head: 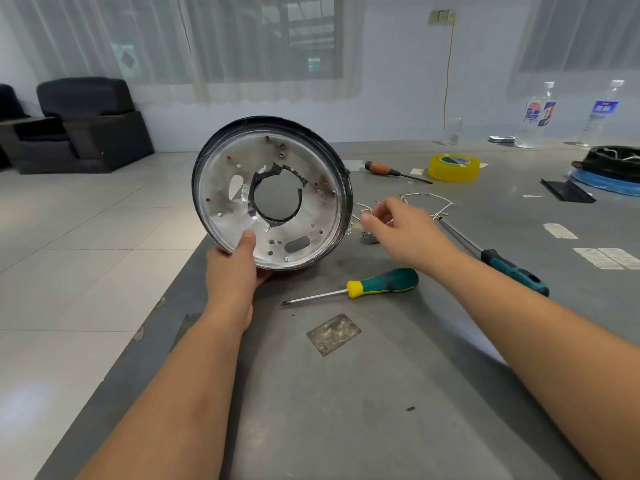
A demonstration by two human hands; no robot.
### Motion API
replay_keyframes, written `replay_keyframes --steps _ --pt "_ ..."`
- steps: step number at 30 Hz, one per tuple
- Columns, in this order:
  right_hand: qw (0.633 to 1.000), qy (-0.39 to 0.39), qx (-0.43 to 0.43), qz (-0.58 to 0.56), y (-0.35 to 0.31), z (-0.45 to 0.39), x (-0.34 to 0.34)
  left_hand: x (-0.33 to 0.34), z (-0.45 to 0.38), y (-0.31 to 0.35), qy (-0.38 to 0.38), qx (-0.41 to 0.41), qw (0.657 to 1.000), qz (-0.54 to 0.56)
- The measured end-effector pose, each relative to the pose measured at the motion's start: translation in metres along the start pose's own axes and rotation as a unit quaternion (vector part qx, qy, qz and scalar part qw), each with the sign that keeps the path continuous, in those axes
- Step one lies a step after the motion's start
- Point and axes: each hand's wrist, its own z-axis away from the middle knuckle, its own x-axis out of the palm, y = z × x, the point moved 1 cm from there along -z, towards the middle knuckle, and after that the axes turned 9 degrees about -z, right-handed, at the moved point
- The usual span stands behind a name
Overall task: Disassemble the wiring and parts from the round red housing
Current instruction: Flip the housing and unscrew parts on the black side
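Two bare hands worked over the grey worktop [346,393]. The left hand [239,268] held the round housing [270,192] up on edge above the worktop's near left corner, its thumb pressed flat on the inner face and the other fingers hidden behind the lower rim, so the grip was closed on the rim. The housing faced the camera: a dull silver inner pan ringed by a black rim, with a ragged, black-edged round hole cut through its middle, two oval slots, several small drilled holes, a few of them showing red, and one screw near the bottom edge. No red outer shell could be seen from this side.

The right hand [398,226] hovered just right of the housing, fingers loosely curled, thumb and forefinger pinching a small end of the white wiring [427,202] that lay looped on the worktop behind it. A small grey part [369,237] lay under that hand.

Near the housing lay a green-and-yellow screwdriver [367,287], and a second, dark-handled screwdriver [498,258] lay further right.
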Motion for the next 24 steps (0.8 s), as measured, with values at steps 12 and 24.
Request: replay_keyframes --steps 12,24 --pt "0.960 -0.195 -0.200 0.025 0.029 0.042 0.006 -0.001 -0.001 -0.003 0.032 0.029 0.999 -0.032" --pt "0.980 -0.111 -0.159 -0.054 0.024 0.046 0.004 -0.001 0.000 -0.003 0.032 0.033 0.999 -0.006"
